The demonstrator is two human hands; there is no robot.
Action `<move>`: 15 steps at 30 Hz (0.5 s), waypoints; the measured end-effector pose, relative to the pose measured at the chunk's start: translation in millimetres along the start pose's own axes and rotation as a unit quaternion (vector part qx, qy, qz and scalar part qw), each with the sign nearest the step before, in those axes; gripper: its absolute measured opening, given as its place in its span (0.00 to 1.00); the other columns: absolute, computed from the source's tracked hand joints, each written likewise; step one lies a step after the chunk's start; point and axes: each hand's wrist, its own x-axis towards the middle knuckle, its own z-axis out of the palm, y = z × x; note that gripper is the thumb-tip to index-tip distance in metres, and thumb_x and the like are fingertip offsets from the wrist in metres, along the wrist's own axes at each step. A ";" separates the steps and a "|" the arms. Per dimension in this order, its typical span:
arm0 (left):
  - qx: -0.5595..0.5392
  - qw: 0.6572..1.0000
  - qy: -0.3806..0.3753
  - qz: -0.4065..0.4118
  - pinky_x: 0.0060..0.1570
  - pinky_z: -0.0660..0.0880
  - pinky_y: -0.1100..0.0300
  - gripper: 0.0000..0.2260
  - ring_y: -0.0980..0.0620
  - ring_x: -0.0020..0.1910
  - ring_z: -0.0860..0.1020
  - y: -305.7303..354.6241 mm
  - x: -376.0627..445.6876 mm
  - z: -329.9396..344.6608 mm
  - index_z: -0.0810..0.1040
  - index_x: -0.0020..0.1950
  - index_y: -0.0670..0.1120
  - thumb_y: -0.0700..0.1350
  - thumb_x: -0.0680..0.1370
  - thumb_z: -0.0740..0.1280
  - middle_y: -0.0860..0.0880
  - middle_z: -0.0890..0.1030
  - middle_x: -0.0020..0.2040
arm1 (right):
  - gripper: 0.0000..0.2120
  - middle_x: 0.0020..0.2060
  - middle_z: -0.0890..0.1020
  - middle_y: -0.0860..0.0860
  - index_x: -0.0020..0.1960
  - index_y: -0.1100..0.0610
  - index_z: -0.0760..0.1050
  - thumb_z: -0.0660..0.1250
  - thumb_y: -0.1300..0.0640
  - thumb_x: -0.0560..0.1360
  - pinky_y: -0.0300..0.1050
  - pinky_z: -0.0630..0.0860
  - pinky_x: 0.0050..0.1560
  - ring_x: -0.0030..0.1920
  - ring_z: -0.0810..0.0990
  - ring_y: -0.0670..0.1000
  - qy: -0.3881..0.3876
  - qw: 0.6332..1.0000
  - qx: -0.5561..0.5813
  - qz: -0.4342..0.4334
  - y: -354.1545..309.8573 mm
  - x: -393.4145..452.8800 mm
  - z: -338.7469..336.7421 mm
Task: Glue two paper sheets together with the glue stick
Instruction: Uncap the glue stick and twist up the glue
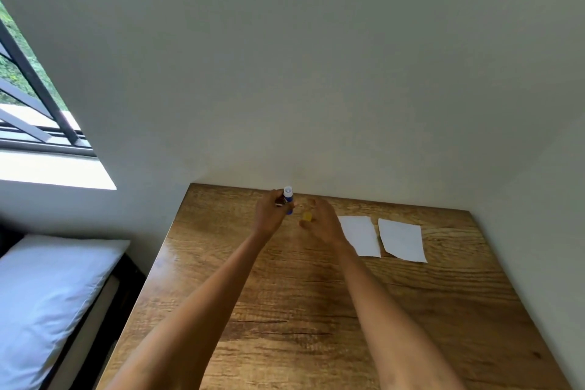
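1. Left hand (271, 210): grip curled round glue stick (288, 199), blue barrel upright, white tip uncapped and pointing up, raised over far edge of worktop (285, 310).
2. Right hand (321, 220): just right of left grip, fingers loosely spread, yellow cap (307, 216) at the fingertips; blurred, cannot tell whether pinched or only touched.
3. Near paper sheet (361, 235): flat on worktop, just right of right grip, partly behind the wrist.
4. Far paper sheet (402, 240): flat, further right of same grip, narrow gap from near sheet, no overlap.
5. Well left of left grip, off worktop: white pillow (47, 294) on bed, window (34, 111) above.
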 end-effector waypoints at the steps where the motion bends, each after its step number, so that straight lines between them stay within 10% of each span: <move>1: -0.001 1.000 0.000 0.004 0.41 0.73 0.62 0.11 0.49 0.42 0.78 3.9 -0.3 -1.7 0.80 0.52 0.40 0.41 0.71 0.72 0.43 0.82 0.44 | 0.26 0.64 0.72 0.55 0.67 0.58 0.67 0.69 0.62 0.71 0.48 0.69 0.65 0.65 0.70 0.53 0.024 0.999 0.046 -0.001 -2.9 -1.4 -1.1; 8: -0.045 0.998 0.008 0.044 0.31 0.68 0.74 0.08 0.56 0.34 0.74 51.9 -6.2 -7.9 0.80 0.49 0.39 0.42 0.73 0.70 0.47 0.79 0.40 | 0.12 0.35 0.77 0.50 0.45 0.56 0.78 0.61 0.50 0.78 0.37 0.70 0.34 0.32 0.74 0.43 0.065 0.910 0.401 0.079 -42.0 -18.5 -13.9; 15: -0.123 0.989 0.034 0.073 0.43 0.74 0.64 0.10 0.53 0.40 0.79 91.0 -27.4 -29.1 0.80 0.52 0.41 0.43 0.72 0.71 0.44 0.83 0.43 | 0.16 0.46 0.80 0.56 0.54 0.58 0.79 0.64 0.48 0.74 0.39 0.79 0.42 0.43 0.80 0.48 0.037 0.770 0.636 0.024 -76.1 -39.3 -2.5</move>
